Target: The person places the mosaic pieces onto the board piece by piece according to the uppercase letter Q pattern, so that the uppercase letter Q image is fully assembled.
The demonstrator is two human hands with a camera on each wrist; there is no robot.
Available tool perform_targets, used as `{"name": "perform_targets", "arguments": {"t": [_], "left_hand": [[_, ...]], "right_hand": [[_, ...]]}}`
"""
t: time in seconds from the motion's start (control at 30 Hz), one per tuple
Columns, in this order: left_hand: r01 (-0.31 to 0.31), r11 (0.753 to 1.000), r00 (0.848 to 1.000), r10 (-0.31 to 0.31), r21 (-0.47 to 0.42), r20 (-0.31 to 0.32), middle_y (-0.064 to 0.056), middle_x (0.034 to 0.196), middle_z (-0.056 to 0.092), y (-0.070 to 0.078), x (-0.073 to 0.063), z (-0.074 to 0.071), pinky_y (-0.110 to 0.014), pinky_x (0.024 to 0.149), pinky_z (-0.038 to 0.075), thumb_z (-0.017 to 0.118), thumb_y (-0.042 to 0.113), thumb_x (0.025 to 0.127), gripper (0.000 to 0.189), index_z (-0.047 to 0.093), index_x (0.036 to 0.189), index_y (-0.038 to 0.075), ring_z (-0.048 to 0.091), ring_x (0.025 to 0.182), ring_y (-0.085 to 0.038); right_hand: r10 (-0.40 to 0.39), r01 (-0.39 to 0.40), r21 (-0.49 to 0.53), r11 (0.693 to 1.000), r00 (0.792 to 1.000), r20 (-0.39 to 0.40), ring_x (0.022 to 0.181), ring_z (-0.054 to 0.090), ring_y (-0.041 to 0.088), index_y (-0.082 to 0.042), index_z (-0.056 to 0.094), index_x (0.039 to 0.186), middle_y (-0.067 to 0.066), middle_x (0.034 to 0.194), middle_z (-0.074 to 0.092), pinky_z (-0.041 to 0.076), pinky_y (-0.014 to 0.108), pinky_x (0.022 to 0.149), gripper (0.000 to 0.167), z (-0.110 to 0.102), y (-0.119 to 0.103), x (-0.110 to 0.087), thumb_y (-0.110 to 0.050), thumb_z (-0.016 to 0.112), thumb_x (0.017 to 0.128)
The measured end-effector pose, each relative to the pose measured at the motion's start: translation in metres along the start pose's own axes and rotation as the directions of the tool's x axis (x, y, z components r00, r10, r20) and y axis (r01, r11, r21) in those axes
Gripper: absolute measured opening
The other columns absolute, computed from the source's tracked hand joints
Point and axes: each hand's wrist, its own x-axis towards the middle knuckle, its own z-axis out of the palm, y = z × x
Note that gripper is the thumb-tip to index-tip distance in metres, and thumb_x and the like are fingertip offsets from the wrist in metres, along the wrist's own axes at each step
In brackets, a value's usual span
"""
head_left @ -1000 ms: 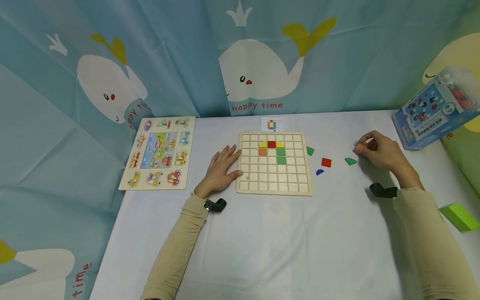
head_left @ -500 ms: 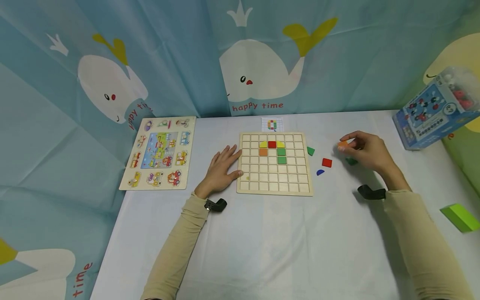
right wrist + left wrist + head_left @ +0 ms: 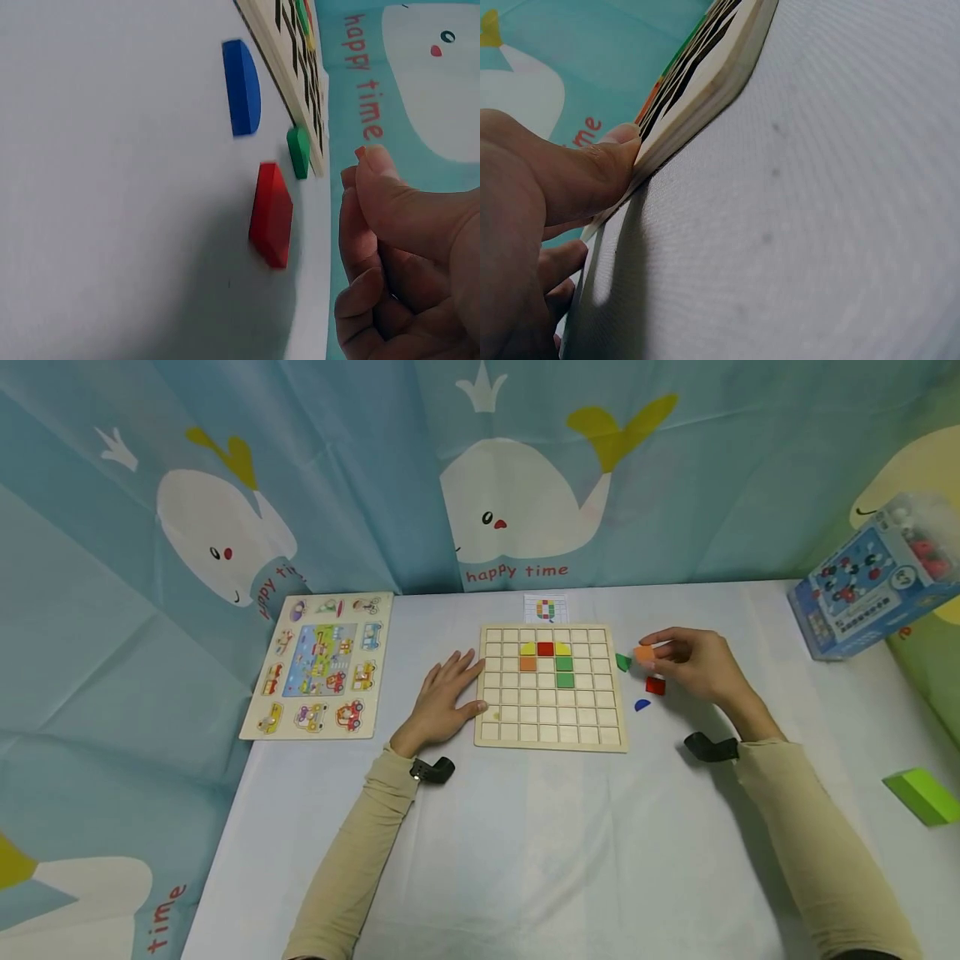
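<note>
A wooden grid board (image 3: 546,727) lies on the table, with yellow, red, orange and green pieces set in some upper cells. My left hand (image 3: 441,703) lies spread at its left edge; in the left wrist view the thumb (image 3: 604,169) touches the board's side. Between thumb and fingertips my right hand (image 3: 697,667) pinches an orange square block (image 3: 643,654), held above the table right of the board. Below and beside it lie a red square block (image 3: 656,686), a green piece (image 3: 623,662) and a blue half-round piece (image 3: 642,704). Another green piece is hidden under the hand.
A small pattern card (image 3: 545,609) lies behind the board. To the left is a wooden picture puzzle (image 3: 315,668). A blue toy box (image 3: 862,585) stands at the back right, and a bright green block (image 3: 924,797) sits at the far right.
My right hand has moved left with the orange block, from beyond the loose green piece to near the board's right edge, covering that piece. The left hand stays in place.
</note>
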Motion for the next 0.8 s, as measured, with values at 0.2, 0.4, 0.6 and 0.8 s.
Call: {"name": "perform_targets", "arguments": {"t": [0.2,0.4,0.6,0.8], "left_hand": [[-0.005,1.0,1.0,0.005,0.001,-0.003,-0.007,0.179,0.016,0.0,-0.001,0.0,-0.053,0.135,-0.003,0.064,0.034,0.106,0.074,0.032,0.168,0.013,0.005,0.168,-0.028],[-0.006,1.0,1.0,0.006,0.003,-0.001,-0.007,0.179,0.016,0.0,0.0,-0.001,-0.053,0.135,-0.003,0.065,0.034,0.106,0.074,0.031,0.168,0.013,0.005,0.168,-0.028],[-0.009,1.0,1.0,0.009,0.001,-0.001,-0.007,0.18,0.016,-0.001,0.001,0.0,-0.053,0.135,-0.003,0.064,0.034,0.106,0.074,0.032,0.168,0.013,0.005,0.168,-0.027],[-0.008,1.0,1.0,0.008,0.004,-0.001,-0.006,0.18,0.016,-0.001,0.002,0.0,-0.052,0.135,-0.003,0.064,0.034,0.106,0.074,0.031,0.169,0.013,0.005,0.168,-0.027]], "right_hand": [[-0.032,0.032,0.002,0.999,0.999,0.004,0.081,0.063,-0.009,-0.005,0.076,0.125,0.024,0.114,0.076,0.051,0.009,0.068,0.033,0.011,-0.007,0.003,-0.012,0.083,0.094],[-0.048,0.048,-0.002,0.999,0.999,0.007,0.079,0.066,0.009,-0.004,0.076,0.123,0.021,0.108,0.077,0.051,0.016,0.062,0.032,0.024,-0.016,0.008,-0.016,0.084,0.093],[-0.098,0.098,0.01,0.995,0.995,0.014,0.081,0.063,0.019,-0.003,0.075,0.122,0.019,0.103,0.076,0.046,0.021,0.055,0.037,0.038,-0.025,0.011,-0.024,0.085,0.093],[-0.141,0.14,0.029,0.99,0.989,0.034,0.082,0.065,0.019,-0.004,0.076,0.12,0.015,0.099,0.076,0.045,0.016,0.062,0.036,0.051,-0.033,0.015,-0.025,0.085,0.093]]}}
